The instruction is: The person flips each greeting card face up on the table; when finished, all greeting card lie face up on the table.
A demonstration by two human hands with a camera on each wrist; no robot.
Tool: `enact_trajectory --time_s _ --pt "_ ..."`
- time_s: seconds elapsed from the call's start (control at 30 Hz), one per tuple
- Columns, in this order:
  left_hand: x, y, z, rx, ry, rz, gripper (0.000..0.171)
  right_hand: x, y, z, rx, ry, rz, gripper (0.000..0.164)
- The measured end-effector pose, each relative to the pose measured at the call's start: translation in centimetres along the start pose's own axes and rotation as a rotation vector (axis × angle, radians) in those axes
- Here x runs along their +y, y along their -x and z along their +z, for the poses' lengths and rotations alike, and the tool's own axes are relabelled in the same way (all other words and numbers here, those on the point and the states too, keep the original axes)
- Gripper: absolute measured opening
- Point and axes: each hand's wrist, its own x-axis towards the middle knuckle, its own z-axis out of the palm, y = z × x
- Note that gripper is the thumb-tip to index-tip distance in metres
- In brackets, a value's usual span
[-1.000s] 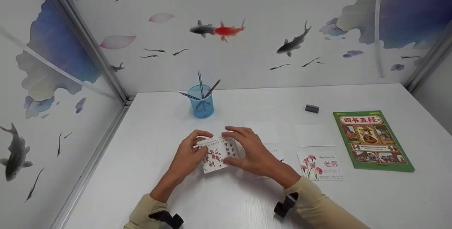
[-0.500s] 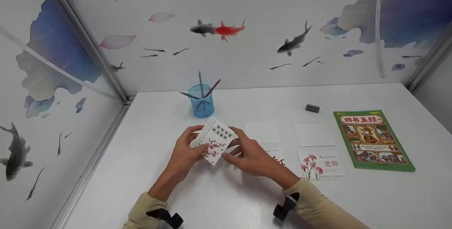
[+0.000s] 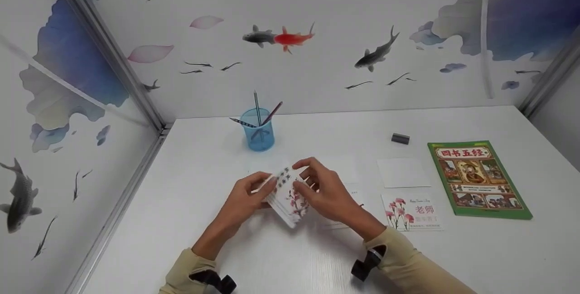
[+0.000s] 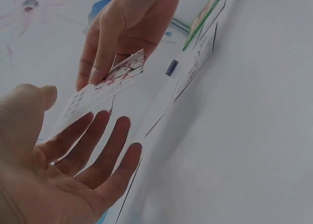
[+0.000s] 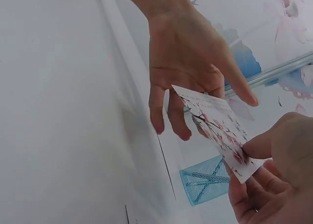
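Note:
A white card printed with pink blossom branches and dark characters [image 3: 290, 199] is held between the two hands above the middle of the table. My right hand [image 3: 333, 196] pinches its edge, thumb on the printed face, as the right wrist view shows with the card [image 5: 217, 123] tilted. Beside the card, my left hand [image 3: 242, 201] is spread around its other end. In the left wrist view the left hand [image 4: 73, 185] has extended fingers under the card, its thumb standing apart from it. Whether those fingers touch the card I cannot tell.
A blue mesh cup [image 3: 258, 137] with several pencils stands behind the hands. To the right lie a carnation card [image 3: 412, 212], a blank white card [image 3: 403, 173], a dark grey block [image 3: 400, 138] and a green-edged book [image 3: 480, 180]. More cards lie partly behind the right arm.
The blossom card has turned between the hands and now slants down toward the front. The left thumb has come off its printed face, and the right thumb has moved onto it.

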Motion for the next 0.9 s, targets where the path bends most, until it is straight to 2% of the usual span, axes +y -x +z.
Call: enact_trajectory --time_s 0.1,0.27,0.37,0.5,0.73,0.9 --pt "0.1 0.1 -0.5 0.017 -0.064 0.028 0.048 0.0 0.2 0.2 -0.116 0.030 -0.001 0.032" --pt "0.1 0.5 -1.9 -0.076 -0.305 0.076 0.037 -0.1 0.6 0.5 -0.300 0.123 0.003 0.037" --pt "0.1 0.7 -2.4 -0.069 -0.462 0.105 0.029 -0.1 0.9 0.8 -0.337 0.227 -0.024 0.045" --pt "0.0 0.8 -2.8 -0.007 -0.604 0.109 0.021 -0.3 1.4 1.5 -0.363 0.384 -0.041 0.054" --pt "-0.1 0.8 -3.3 0.028 -0.715 0.051 0.013 -0.2 2.1 2.2 -0.434 0.544 -0.031 0.052" --pt "-0.1 0.7 -3.2 0.021 -0.731 0.042 0.011 -0.1 2.2 2.1 -0.456 0.550 -0.040 0.048"
